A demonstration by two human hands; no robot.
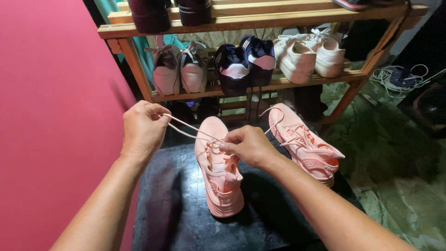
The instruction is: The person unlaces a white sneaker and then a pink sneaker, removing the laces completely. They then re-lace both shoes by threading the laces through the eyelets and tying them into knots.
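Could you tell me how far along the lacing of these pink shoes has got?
Done: both pink shoes stand on the dark surface. In hand: the left hand pulls a lace taut from the nearer shoe, while the right hand pinches at its eyelets. Left: no bow is tied there, and the other shoe has loose, untied laces.

Wooden shoe rack (139,74) — white sneakers (306,58), cables (399,79).

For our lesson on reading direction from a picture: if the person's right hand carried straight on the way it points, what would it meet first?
The right hand points left, fingertips pinching at the laces of the nearer pink shoe. Going straight on, it would probably cross that shoe's lace and meet the left hand, though depth is hard to judge.
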